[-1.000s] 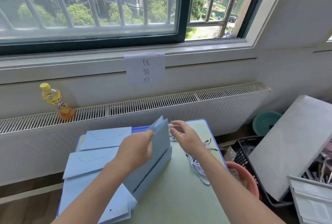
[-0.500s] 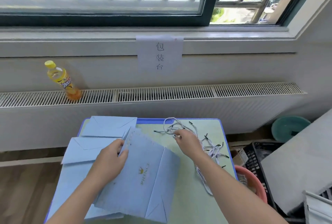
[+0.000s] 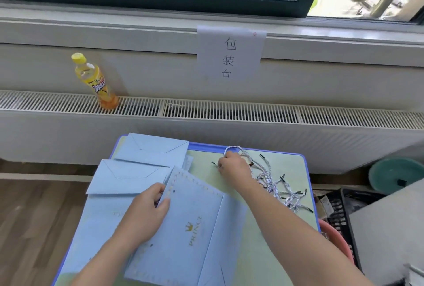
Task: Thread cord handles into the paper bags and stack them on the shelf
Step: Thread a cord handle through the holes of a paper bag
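Two hands work on the counter [image 3: 270,251]: the left hand [image 3: 146,212] pinches the top edge of the flat blue paper bag [image 3: 195,235], while the right hand [image 3: 234,166] curls its fingers around a cord [image 3: 232,149] from the pile of cords [image 3: 277,187] beside it.

My left hand [image 3: 146,207] and right hand [image 3: 234,167] are bare, and so are both forearms: no sleeves, gloves or watch showing.

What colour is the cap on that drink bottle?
Yellow; the bottle cap shows clearly in the head view.
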### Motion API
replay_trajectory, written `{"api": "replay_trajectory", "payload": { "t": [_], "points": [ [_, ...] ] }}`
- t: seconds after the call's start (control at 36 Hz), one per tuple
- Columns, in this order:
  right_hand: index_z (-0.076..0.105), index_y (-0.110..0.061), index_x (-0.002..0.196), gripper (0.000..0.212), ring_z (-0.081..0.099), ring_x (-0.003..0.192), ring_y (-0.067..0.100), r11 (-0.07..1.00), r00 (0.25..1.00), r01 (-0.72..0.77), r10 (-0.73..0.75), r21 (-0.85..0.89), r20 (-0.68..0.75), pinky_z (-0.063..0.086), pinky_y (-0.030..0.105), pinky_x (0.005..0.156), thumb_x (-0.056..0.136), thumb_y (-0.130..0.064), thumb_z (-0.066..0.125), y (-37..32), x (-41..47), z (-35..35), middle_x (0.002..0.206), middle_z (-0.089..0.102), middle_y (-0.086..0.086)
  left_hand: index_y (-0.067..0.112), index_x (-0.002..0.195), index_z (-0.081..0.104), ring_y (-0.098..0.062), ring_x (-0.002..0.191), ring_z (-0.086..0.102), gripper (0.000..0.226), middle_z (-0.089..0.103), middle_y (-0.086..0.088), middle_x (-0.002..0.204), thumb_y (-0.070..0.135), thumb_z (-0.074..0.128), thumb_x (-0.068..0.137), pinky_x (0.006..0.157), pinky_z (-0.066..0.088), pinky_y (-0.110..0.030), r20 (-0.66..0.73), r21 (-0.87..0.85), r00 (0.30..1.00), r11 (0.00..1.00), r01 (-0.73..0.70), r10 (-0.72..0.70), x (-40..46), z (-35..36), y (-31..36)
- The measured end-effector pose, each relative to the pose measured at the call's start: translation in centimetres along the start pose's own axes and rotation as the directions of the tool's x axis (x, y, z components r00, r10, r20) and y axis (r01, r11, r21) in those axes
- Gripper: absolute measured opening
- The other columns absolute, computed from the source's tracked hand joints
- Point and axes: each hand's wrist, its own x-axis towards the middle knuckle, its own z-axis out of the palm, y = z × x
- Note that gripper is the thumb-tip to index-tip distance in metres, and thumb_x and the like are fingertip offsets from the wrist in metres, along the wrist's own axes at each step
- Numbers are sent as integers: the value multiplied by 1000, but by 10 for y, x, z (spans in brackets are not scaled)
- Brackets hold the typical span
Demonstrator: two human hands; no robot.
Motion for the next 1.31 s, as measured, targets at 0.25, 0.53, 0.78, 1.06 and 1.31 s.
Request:
{"api": "replay_trajectory", "payload": {
  "t": [0.25,0.53,0.78,1.06,1.31],
  "points": [
    [61,-10,95,12,49,85,20,938,993,94,-67,333,-93,36,31,70,89,-7,51,-24,-32,-30,87,60,-1,34,103,66,3,95,66,34,71,23,97,5,53,93,87,54,-29,-14,-208,999,978,-34,31,-9,4,6],
    [73,-9,90,16,53,73,11,822,957,187,-31,537,-287,44,31,72,94,-14,59,-66,-114,-90,71,60,-11,21,103,70,-2,88,68,27,74,10,94,2,55,90,78,55,-24,-9,-286,993,951,-118,121,-22,4,15],
    [77,-19,97,13,61,77,2,750,967,71,109,658,-229,41,8,68,89,-13,68,-98,-157,-81,84,69,-10,20,101,72,-8,89,69,27,74,8,92,3,54,90,76,56,-24,6,-362,988,921,-143,155,-32,4,17],
    [71,-14,86,9,55,71,3,771,948,-26,220,636,-228,43,16,69,88,-10,64,-118,-170,-82,76,64,-9,28,96,72,-2,70,57,28,72,6,87,10,52,93,62,46,-15,31,-339,974,919,-202,225,-39,5,21],
    [74,-15,87,11,58,77,12,792,924,-58,274,608,-268,47,26,75,88,-13,62,-123,-174,-88,77,64,-8,32,95,76,-22,65,56,48,69,-13,76,4,37,90,69,58,-48,127,-368,955,907,-204,267,-41,7,26]
  ]
}}
